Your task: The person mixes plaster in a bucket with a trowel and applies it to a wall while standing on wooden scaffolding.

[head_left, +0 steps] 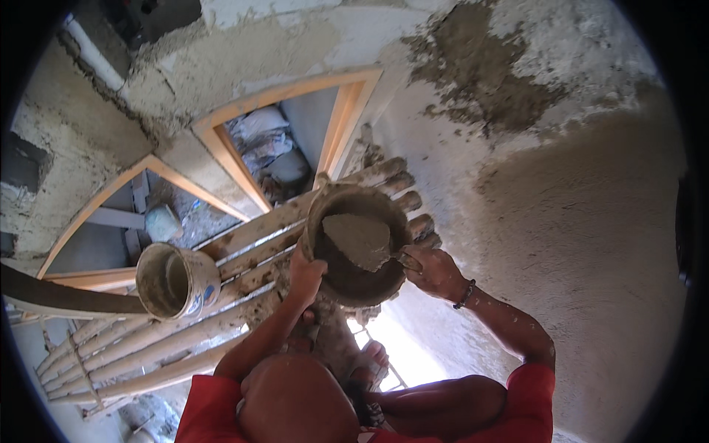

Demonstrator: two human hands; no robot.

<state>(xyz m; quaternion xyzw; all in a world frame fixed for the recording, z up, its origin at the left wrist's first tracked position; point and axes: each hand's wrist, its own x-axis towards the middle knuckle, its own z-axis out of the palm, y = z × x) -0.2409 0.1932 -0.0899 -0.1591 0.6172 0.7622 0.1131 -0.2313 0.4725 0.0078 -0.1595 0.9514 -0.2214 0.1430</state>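
Note:
A round, mortar-caked bucket (353, 199) stands in front of me, dark inside, with mortar on its walls. My left hand (306, 275) is closed on its near left rim, thumb over the edge. My right hand (436, 275), with a dark bracelet at the wrist, is wrapped round the handle of a trowel (358, 240). The trowel's wide blade lies over the bucket's opening, its face coated in grey mortar. How much mortar lies underneath is partly hidden by the blade.
A second, whitish bucket (199, 284) sits to the left on a platform of wooden poles (162, 347), with gaps between them. Two wood-framed openings (273, 96) lie beyond. Rough plastered wall (576, 221) rises on the right, with a darker wet patch (480, 66) higher up.

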